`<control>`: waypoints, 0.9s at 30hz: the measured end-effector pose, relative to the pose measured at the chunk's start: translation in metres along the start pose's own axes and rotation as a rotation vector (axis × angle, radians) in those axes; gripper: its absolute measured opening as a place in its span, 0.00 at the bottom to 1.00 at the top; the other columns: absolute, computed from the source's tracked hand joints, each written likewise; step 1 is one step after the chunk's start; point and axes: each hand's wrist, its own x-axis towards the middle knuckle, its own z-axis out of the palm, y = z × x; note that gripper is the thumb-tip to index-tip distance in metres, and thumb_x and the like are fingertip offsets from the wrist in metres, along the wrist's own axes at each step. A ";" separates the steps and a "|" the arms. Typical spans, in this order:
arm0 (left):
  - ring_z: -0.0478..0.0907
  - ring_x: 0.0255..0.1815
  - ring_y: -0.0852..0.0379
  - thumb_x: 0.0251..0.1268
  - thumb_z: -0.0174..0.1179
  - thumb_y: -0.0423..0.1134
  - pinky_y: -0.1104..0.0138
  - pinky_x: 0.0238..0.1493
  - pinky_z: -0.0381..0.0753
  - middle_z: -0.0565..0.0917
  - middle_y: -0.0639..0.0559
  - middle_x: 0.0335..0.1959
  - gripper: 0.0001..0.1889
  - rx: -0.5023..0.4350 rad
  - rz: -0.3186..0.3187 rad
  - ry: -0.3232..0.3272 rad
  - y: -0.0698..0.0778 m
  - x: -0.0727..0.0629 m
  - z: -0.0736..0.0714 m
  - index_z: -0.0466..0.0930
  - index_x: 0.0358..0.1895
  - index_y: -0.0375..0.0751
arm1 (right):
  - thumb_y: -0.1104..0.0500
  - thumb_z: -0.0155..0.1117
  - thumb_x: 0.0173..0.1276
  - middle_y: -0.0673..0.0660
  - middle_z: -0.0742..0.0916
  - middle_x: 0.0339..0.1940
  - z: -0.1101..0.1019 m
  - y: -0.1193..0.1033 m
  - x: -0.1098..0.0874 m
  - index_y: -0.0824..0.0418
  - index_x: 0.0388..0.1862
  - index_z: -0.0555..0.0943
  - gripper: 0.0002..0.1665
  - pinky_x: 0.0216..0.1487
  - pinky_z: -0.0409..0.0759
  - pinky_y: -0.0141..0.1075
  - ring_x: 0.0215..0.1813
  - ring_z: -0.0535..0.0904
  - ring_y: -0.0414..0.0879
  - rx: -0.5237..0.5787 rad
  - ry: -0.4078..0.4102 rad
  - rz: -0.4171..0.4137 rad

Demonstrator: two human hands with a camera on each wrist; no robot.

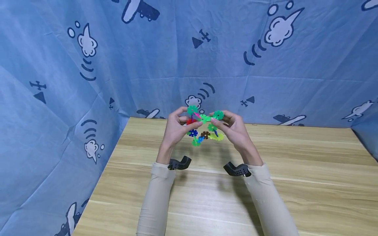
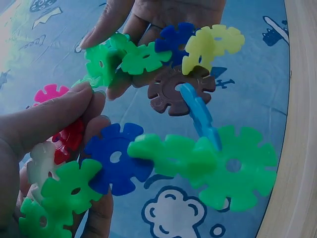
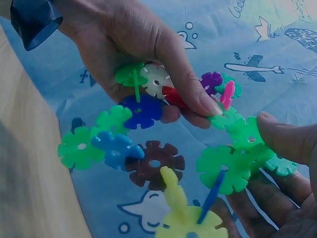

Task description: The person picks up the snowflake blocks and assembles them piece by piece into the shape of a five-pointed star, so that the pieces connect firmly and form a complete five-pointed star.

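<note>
Notched plastic snowflake discs, linked into a looping chain, hang between both hands above the table. My left hand (image 1: pixel 175 129) pinches a green disc (image 3: pixel 226 117) between thumb and fingertips. From the other side, my right hand (image 1: pixel 237 131) grips another green disc (image 3: pixel 247 135) with its thumb on top. These two discs meet edge to edge; whether they are slotted together I cannot tell. Below hang a brown disc (image 3: pixel 155 164), a light blue one (image 2: pixel 200 115), a dark blue one (image 2: pixel 119 171) and a yellow one (image 2: pixel 229 38). Red, white, purple and pink discs show around my left fingers.
Beneath the hands is a wood-grain table (image 1: pixel 200 196). Blue printed cloth (image 1: pixel 183 59) hangs behind it and along the left side. A black wrist mount (image 1: pixel 180 163) sits on the left wrist, and a similar mount (image 1: pixel 237 169) on the right.
</note>
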 end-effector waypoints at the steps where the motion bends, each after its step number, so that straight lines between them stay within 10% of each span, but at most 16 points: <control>1: 0.87 0.28 0.56 0.60 0.76 0.33 0.68 0.22 0.63 0.93 0.42 0.36 0.20 -0.001 -0.002 0.004 0.000 0.000 0.000 0.82 0.55 0.40 | 0.55 0.67 0.77 0.44 0.90 0.50 0.000 0.000 0.000 0.66 0.61 0.81 0.21 0.60 0.84 0.29 0.53 0.86 0.40 0.004 0.001 0.000; 15: 0.92 0.33 0.50 0.56 0.77 0.28 0.66 0.33 0.85 0.93 0.54 0.30 0.14 -0.095 -0.013 0.093 0.002 0.001 0.010 0.82 0.41 0.41 | 0.56 0.70 0.74 0.43 0.90 0.48 0.011 -0.002 0.000 0.64 0.57 0.83 0.18 0.55 0.85 0.28 0.51 0.86 0.37 0.079 0.117 0.003; 27: 0.92 0.31 0.50 0.55 0.77 0.26 0.58 0.40 0.91 0.93 0.57 0.29 0.15 -0.153 -0.042 0.067 0.004 -0.001 0.006 0.83 0.40 0.43 | 0.59 0.70 0.73 0.46 0.90 0.53 0.010 -0.003 -0.002 0.55 0.45 0.86 0.04 0.56 0.85 0.29 0.52 0.87 0.40 0.097 0.053 0.001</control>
